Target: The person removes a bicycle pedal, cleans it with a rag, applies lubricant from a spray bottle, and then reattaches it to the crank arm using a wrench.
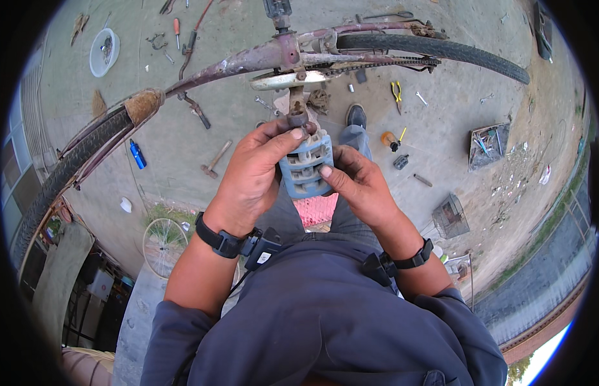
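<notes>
My left hand [257, 164] grips a grey-blue plastic pedal [306, 183] at its upper left, thumb and fingers by the spindle end, where a rusty crank arm [297, 96] reaches down from the white chainring [270, 83] of a worn purple bicycle frame [248, 59]. My right hand [360, 183] holds the same pedal from the right, its thumb pressed on the cage. The fingers behind the pedal are partly hidden.
Tools lie on the concrete: a hammer [214, 164], yellow pliers [396, 96], spanners [421, 98], a red screwdriver [177, 32]. Also around are a blue bottle [137, 154], white bowl [96, 55], toolbox [486, 147] and wire cage [449, 215]. The bicycle's tyres [473, 61] arch across both sides.
</notes>
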`<action>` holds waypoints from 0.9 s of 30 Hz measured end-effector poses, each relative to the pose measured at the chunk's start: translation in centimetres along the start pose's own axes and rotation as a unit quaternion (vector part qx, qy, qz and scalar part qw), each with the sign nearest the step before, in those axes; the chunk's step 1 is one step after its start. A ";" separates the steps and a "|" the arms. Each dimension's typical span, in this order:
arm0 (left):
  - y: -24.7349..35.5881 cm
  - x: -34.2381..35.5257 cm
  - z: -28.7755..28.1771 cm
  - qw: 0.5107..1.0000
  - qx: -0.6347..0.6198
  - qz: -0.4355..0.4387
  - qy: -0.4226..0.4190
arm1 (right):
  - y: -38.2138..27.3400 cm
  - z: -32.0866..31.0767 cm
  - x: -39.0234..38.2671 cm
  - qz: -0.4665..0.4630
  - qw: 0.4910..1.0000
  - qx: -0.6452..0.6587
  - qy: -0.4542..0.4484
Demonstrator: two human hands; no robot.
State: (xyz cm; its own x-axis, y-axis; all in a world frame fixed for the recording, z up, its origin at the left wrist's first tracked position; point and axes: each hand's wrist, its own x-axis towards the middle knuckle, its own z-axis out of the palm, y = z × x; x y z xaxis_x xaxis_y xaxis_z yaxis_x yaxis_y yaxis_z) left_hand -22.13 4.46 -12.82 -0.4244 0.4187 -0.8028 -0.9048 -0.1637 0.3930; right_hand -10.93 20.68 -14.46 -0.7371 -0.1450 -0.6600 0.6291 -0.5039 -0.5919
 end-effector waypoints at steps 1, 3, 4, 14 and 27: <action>-0.1 0.1 0.0 1.000 0.008 0.005 -0.002 | 0.0 0.0 0.0 -0.005 1.000 0.007 -0.006; -0.5 0.3 0.0 1.000 0.019 0.022 0.006 | 0.1 0.2 0.0 -0.014 1.000 0.018 -0.007; -0.7 0.3 0.0 0.999 0.024 0.030 0.009 | 0.0 0.1 -0.1 -0.008 1.000 0.013 -0.005; -0.6 0.1 0.0 1.000 -0.010 0.013 0.007 | 0.3 0.0 0.0 -0.001 1.000 0.019 -0.004; -0.5 -0.2 0.8 0.998 -0.054 0.004 0.007 | 0.3 0.0 0.0 0.005 1.000 0.022 -0.004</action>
State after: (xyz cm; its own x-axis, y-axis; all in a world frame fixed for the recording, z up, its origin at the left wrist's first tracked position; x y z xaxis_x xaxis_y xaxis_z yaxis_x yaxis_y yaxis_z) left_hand -21.59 5.14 -12.52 -0.4316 0.4043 -0.8064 -0.8993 -0.2630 0.3494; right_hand -10.67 20.55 -14.65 -0.7326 -0.1565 -0.6624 0.6255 -0.5385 -0.5645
